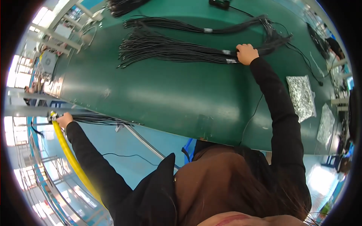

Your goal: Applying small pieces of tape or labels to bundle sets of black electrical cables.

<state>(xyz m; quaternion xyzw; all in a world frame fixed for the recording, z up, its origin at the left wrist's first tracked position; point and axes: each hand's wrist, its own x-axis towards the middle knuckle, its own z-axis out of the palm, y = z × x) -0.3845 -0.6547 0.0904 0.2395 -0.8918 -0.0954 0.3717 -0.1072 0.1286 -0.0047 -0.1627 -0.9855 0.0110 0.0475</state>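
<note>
My right hand (247,55) is closed on a bundle of thin black cables (169,48) lying on the green tabletop, beside white tape bands (226,52). The bundle's loose ends fan out to the left. Past the table's left edge, my left hand (65,119) is closed around another bundle of black cables (94,119), which stretches to the right along the edge. Right beside its fingers are a yellow hose (69,150) and a dark end piece (52,116). Behind the right hand's bundle lies a further taped cable bundle (181,25).
The green table (162,98) fills the middle. On its right lie a clear bag of small silvery parts (301,96) and another clear bag (325,126). More black cables (126,6) and a small black device (220,3) sit at the far side. Metal frame bars (30,110) stand at the left.
</note>
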